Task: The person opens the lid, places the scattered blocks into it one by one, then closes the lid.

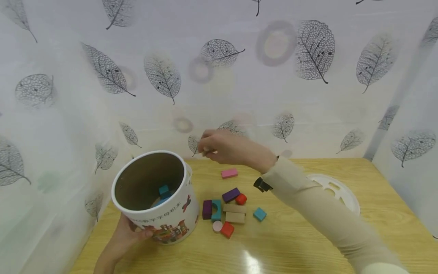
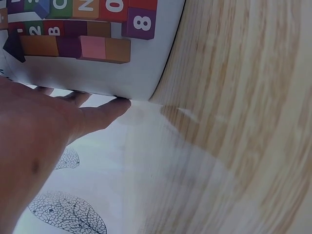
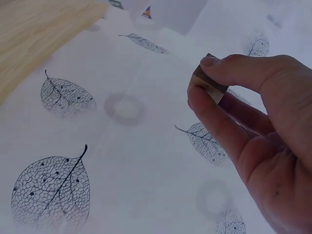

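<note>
My right hand (image 1: 222, 146) is raised above the back of the table, right of the bucket. Between thumb and fingers it pinches a small wooden block (image 3: 210, 83), brown on one face and paler on another. My left hand (image 1: 124, 238) rests against the lower left side of a white bucket (image 1: 193, 201), its fingers (image 2: 105, 114) fairly straight along the wall. The bucket is printed with colourful letter and number blocks. Inside it a few blue blocks (image 1: 164, 191) show; its bottom is partly hidden by the front wall.
Right of the bucket lie several loose blocks, among them a pink block (image 1: 229, 173), a purple block (image 1: 231, 195), a teal arch (image 1: 216, 217) and a red block (image 1: 227, 230). A white lid with cut-outs (image 1: 352, 199) lies farther right, partly behind the right sleeve.
</note>
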